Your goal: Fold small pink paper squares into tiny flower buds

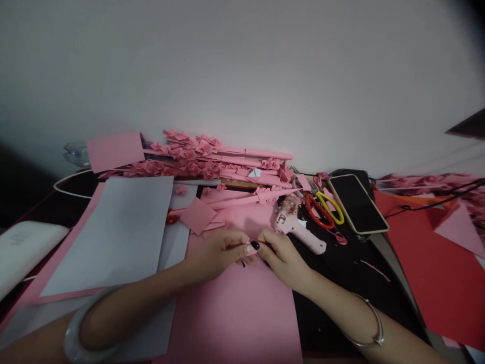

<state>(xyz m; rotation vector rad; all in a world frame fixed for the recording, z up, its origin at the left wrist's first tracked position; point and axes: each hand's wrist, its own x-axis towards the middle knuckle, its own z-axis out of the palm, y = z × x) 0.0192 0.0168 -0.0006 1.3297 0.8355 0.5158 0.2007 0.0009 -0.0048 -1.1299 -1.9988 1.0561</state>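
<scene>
Both hands meet at the middle of the bench [337, 298], thumbs tip to tip — the left hand [222, 253] and the right hand [286, 258] each closed in a pinch, and between those fingertips sits a small piece of pink paper [250, 247], mostly hidden by the fingers, so its folded shape is impossible to tell. Right beneath them runs a large pink sheet [238, 313], spreading toward the near edge. Just beyond the left hand, a pink square [198, 216] lies on top of other small pieces, and over to the left there's a broad white sheet [109, 232] resting on pink paper. On the other side, close past the right hand, here's the pale pink glue gun [303, 235], handle angled toward us, with a red scissor handle [318, 211] and a yellow scissor handle [331, 207] beside it, then a phone [358, 203] lying dark-screened. Farther right, a red sheet [435, 258] slopes off toward the corner. And along the wall, look at that — a whole bank of pink paper flowers [189, 146] on long rolled stems, heads to the left, stretched across the back, well apart from the busy fingers.
</scene>
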